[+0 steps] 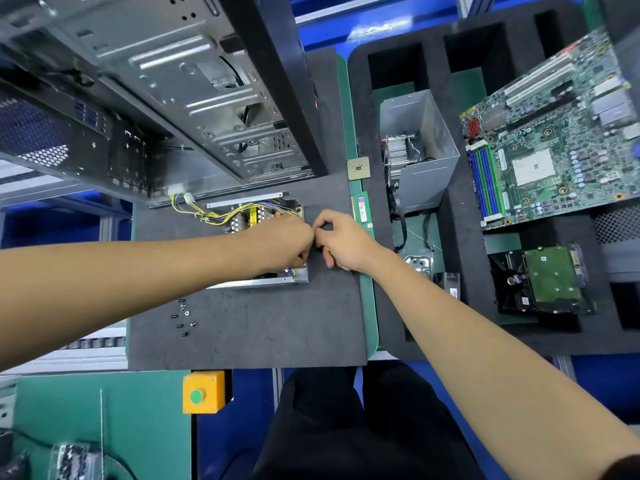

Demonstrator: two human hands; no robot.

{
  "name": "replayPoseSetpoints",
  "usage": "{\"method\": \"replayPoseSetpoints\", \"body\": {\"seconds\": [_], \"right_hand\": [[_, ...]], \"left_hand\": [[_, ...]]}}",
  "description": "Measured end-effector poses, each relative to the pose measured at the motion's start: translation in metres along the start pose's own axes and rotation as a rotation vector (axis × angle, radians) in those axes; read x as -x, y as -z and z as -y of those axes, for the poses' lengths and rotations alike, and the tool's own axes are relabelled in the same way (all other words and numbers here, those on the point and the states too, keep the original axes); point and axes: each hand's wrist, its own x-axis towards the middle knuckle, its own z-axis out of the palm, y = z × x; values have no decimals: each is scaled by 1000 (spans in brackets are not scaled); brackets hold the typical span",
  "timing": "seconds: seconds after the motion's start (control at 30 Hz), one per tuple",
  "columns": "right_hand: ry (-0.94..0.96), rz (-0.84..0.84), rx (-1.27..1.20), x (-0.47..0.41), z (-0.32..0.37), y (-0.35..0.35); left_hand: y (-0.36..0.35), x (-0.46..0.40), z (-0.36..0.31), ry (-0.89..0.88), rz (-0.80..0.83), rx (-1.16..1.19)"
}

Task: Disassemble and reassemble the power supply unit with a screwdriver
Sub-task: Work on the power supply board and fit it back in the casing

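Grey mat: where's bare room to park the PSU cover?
Free: the grey mat near its front edge, between the loose screws and its right edge. Crowded: around the open power supply, where left hand and right hand meet.

Even, bright overhead lighting; shadows are soft and short, as beneath the forearms at 9 and 4 o'clock. Glare marks the steel ribs of the computer case (pixel 194 81) at 11 o'clock and the blue frame rail (pixel 377 29) at 12 o'clock. Motion blur smears the case and the motherboard (pixel 554 150) at 2 o'clock; the centre is sharper. Wide-angle distortion bows straight edges and stretches both forearms toward the frame borders. The black foam tray (pixel 450 237) at 3 o'clock reads dark, with little detail.
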Motion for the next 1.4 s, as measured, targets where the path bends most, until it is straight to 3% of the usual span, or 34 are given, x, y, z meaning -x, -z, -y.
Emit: {"method": "replayPoseSetpoints", "body": {"seconds": [0.2,1.1,1.4], "right_hand": [[-11,-7,26,-1,1,0],[-28,-8,-19,-5,0,0],[-28,-16,-18,-5,-1,-1]], "left_hand": [[2,-2,-11,72,35,-68],[13,-5,-17,80,134,-144],[-5,5,-9,70,5,-152]]}}
